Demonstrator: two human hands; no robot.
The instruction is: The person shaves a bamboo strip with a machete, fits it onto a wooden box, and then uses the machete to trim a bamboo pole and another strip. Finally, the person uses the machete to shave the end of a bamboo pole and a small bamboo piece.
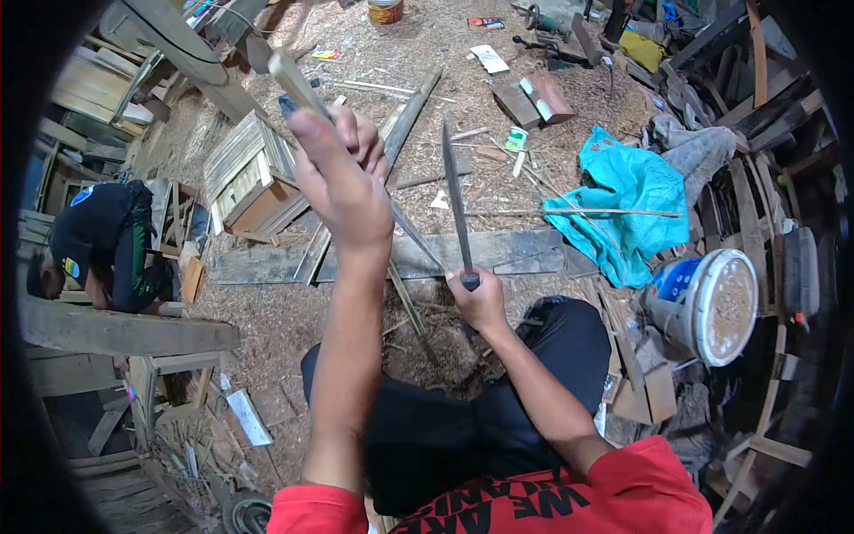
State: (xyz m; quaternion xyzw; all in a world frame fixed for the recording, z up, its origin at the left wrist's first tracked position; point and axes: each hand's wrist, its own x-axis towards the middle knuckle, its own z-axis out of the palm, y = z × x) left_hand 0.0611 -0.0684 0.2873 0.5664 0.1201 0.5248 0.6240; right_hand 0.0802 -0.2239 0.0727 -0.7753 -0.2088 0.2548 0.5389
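Observation:
My left hand [342,173] is raised at the left of centre, its fingers closed around a pale wooden stick [294,80] with the thumb laid along it. The stick's upper end points away from me; its lower part is hidden behind my hand and forearm. Lower and to the right, my right hand [481,301] grips the dark handle of a machete [455,191]. Its long narrow blade points up and away, apart from the stick. Beneath both hands lies a worn plank [525,253] across the shaving-covered ground.
To the right are a crumpled turquoise sack [627,191] and a white bucket [712,307] holding shavings. A wooden box [253,178] stands at left, near a bent-over person [102,236]. Brown blocks [534,100] and a painted can [385,11] sit farther off.

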